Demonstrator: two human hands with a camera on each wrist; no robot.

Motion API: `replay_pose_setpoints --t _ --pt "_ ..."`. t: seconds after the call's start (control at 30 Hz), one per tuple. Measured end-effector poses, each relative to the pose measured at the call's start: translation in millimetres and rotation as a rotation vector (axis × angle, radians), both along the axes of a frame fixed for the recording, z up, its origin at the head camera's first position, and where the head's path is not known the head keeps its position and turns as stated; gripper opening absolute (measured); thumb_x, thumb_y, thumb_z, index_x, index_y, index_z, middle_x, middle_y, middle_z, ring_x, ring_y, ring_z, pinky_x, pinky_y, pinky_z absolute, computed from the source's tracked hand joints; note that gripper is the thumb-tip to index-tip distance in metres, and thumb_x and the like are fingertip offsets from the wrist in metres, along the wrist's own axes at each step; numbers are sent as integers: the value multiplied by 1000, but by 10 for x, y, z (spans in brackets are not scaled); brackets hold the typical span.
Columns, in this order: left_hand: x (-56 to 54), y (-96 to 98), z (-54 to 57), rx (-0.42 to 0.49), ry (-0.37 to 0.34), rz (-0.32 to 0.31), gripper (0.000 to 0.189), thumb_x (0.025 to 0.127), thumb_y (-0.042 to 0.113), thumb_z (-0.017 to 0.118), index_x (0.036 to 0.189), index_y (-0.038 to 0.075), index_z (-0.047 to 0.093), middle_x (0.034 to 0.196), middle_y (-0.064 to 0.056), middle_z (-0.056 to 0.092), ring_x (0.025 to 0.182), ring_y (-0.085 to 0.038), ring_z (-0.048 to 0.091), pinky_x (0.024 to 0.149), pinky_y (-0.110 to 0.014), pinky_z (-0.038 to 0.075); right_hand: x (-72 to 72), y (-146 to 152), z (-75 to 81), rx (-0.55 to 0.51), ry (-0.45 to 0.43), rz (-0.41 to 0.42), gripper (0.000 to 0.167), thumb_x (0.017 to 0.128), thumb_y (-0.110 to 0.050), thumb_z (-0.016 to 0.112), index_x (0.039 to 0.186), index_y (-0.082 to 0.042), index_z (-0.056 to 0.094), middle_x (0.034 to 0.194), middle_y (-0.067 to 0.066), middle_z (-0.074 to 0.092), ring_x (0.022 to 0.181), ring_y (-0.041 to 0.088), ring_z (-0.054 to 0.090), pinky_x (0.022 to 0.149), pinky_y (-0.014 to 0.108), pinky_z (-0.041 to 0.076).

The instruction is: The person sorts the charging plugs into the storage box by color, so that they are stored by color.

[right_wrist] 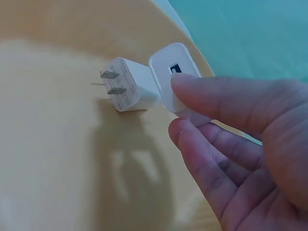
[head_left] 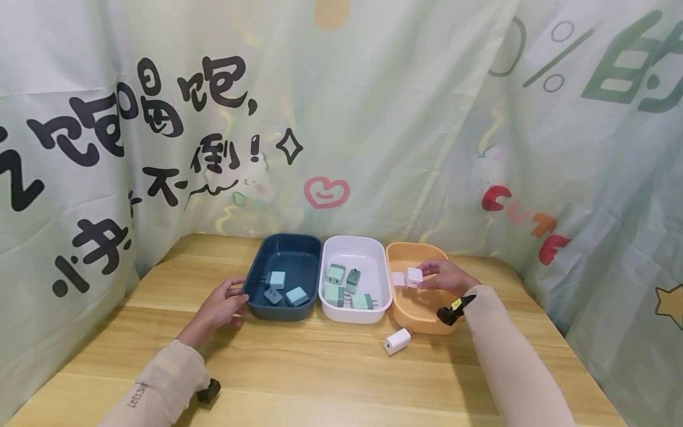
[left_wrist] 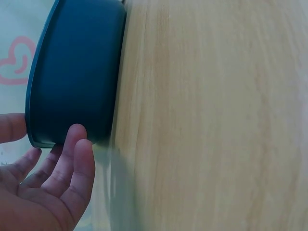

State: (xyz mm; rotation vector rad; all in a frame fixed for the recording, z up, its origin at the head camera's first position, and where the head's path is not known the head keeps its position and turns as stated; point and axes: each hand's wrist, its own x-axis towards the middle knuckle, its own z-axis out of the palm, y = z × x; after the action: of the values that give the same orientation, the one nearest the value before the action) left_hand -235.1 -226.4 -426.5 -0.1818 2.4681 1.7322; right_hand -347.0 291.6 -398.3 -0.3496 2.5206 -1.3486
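Observation:
Between thumb and fingers my right hand (head_left: 445, 276) pinches a white charger plug (head_left: 414, 277) over the orange tray (head_left: 416, 251). In the right wrist view its USB port faces my thumb. Right behind it, in the tray, is another white plug (right_wrist: 130, 86) with its two flat prongs showing. My left hand (head_left: 220, 305) is at the near left corner of the dark blue tray (head_left: 292, 241), fingers loosely extended against its outer side. A third white plug (head_left: 397, 342) lies on the table just in front of the orange tray.
The white tray (head_left: 354, 242) stands between the blue and orange ones and contains several green plugs (head_left: 335, 274). Light blue plugs (head_left: 296, 296) and a grey-blue one (head_left: 273, 296) lie in the blue tray. A printed curtain (head_left: 373, 118) hangs behind the wooden table (head_left: 299, 373).

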Motion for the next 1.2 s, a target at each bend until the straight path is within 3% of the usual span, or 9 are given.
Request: replay_pose_setpoints --t 0.27,0.5,0.63,0.83,1.07,1.2 --pt "-1 16 8 -6 7 1 49 101 12 48 147 10 31 140 -27 43 91 -27 62 67 -37 53 40 47 77 82 27 10 47 79 -7 78 117 8 56 113 21 59 105 33 53 81 33 50" --pt "4 18 -11 -10 2 -2 50 101 13 48 147 10 31 140 -27 42 91 -27 62 68 -37 53 66 129 110 64 -1 30 50 84 -5 72 123 15 48 118 27 57 107 34 56 85 37 51" --pt "12 21 -6 -17 -3 1 50 101 14 49 148 11 31 141 -26 42 93 -27 62 68 -37 53 88 147 114 -13 -36 24 48 90 -4 65 126 18 43 121 32 54 105 35 59 87 41 52" --pt "6 16 -3 -8 -1 0 50 101 13 49 148 11 31 141 -26 41 92 -27 63 68 -37 53 193 151 138 -120 -4 69 44 97 -3 54 129 22 37 127 40 46 103 40 61 88 42 51" --pt "12 17 10 -16 -5 5 50 101 13 49 148 11 30 141 -26 42 92 -27 63 69 -37 53 400 91 188 -224 -11 55 41 101 -9 47 128 21 37 124 37 49 94 25 65 83 32 53" --pt "9 12 11 -12 -10 2 51 101 13 49 148 10 30 141 -26 41 92 -27 62 69 -37 53 526 47 226 -257 -19 60 40 102 -10 42 127 21 38 119 34 52 90 22 65 81 32 54"
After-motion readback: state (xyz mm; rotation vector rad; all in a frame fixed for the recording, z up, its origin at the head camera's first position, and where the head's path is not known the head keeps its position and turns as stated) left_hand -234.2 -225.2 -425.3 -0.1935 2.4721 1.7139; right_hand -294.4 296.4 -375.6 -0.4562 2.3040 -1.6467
